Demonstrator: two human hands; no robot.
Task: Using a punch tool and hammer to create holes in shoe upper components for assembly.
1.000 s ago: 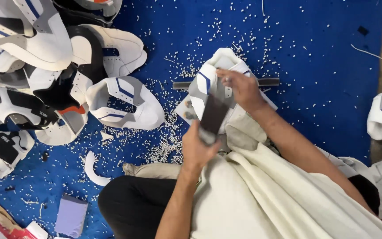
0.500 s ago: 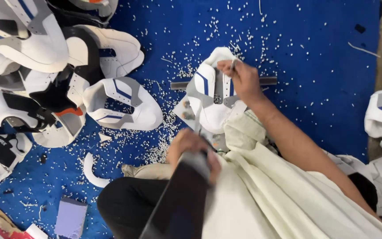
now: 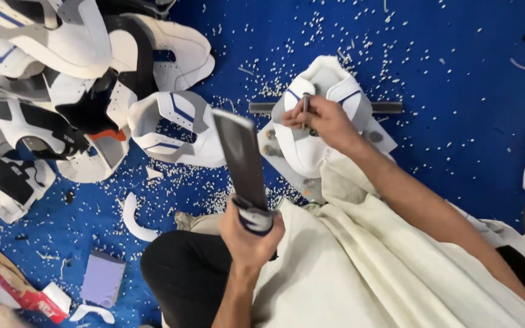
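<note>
Now the left hand [image 3: 247,234], clenched on the flat bar [image 3: 240,159], has raised it higher; right hand [image 3: 323,121] pinches a punch [image 3: 304,104].

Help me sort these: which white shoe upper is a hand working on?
The blue-striped upper mounted on the metal bar, under the right hand; the others lie piled loose.

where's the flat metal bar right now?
In the head view, the flat metal bar is raised left of centre, gripped at its lower end by the left hand, between the pile of shoe uppers and the white shoe upper under the right hand.
</note>
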